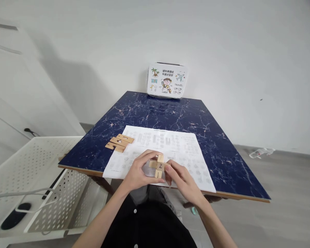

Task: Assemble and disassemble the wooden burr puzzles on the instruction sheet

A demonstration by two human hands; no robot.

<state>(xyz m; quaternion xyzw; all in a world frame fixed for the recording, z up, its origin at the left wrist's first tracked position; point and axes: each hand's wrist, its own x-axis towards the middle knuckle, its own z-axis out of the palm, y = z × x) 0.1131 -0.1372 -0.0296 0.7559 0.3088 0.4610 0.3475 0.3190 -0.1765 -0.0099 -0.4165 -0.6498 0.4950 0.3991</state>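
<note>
Between my hands are joined wooden puzzle pieces (160, 166), crossing one another, with a dark "Z"-like mark on the front. My left hand (142, 168) grips them at top and bottom between fingers and thumb. From the right, my right hand (179, 175) pinches the end of the crossing piece; some of its fingers are hidden behind. Under the hands lies a white printed sheet (144, 141) with rows of small diagrams, too faint to read. Several flat notched wooden pieces (119, 142) rest side by side across the sheet's left edge.
The sheet lies on a blue marbled table (165, 115). At its far edge a white case (167, 81) with cartoon pictures leans against the wall. On the left stands a white perforated cart (57, 148) with a cable and a black object. A clear plastic bottle (260, 152) lies on the floor at right.
</note>
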